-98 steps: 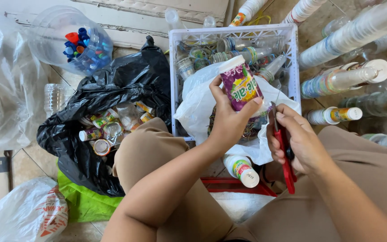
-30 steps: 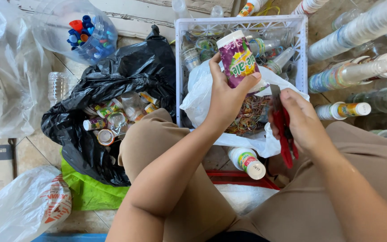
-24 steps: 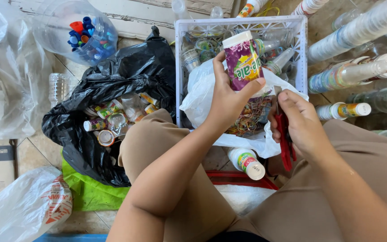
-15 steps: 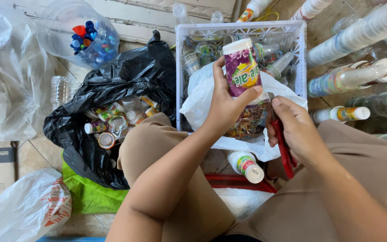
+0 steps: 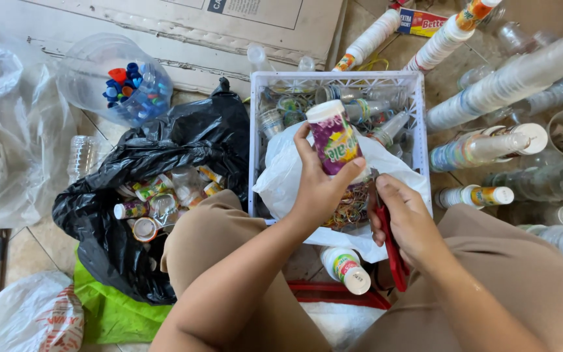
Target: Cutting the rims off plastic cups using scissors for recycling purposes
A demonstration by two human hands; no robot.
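Purple-labelled bottle (image 5: pixel 335 140) in left hand (image 5: pixel 317 189), white crate (image 5: pixel 255 130) behind, black bag (image 5: pixel 164 156) beside

Tiled floor (image 5: pixel 30 244) bears a white crate (image 5: pixel 418 117), black bag (image 5: pixel 184 140), cardboard (image 5: pixel 184 26)

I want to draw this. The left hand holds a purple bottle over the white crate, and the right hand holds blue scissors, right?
Nearly. In the head view the left hand does hold the purple bottle over the white crate, but the scissors in the right hand are red, not blue.
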